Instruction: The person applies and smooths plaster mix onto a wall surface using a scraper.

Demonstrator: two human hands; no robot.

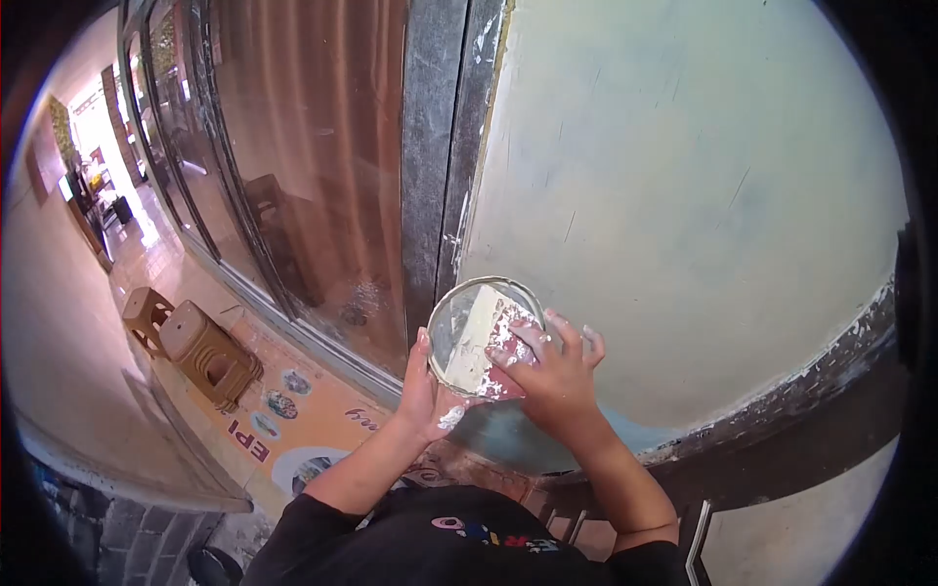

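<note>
A round, see-through tub with a pale rim is tipped toward me in front of my chest. My left hand grips it from the left and below, with white smears on the skin near the wrist. Closed over the tub's right side, my right hand holds a flat red spreader coated with white paste. The spreader lies across the tub's mouth, its pale, paste-covered part reaching inside. White paste also covers several fingers of my right hand.
A pale painted wall rises close in front, beside a dark, white-spattered frame. Left of it are glass panels with a brown curtain behind. Brown plastic stools stand on a printed banner on the floor.
</note>
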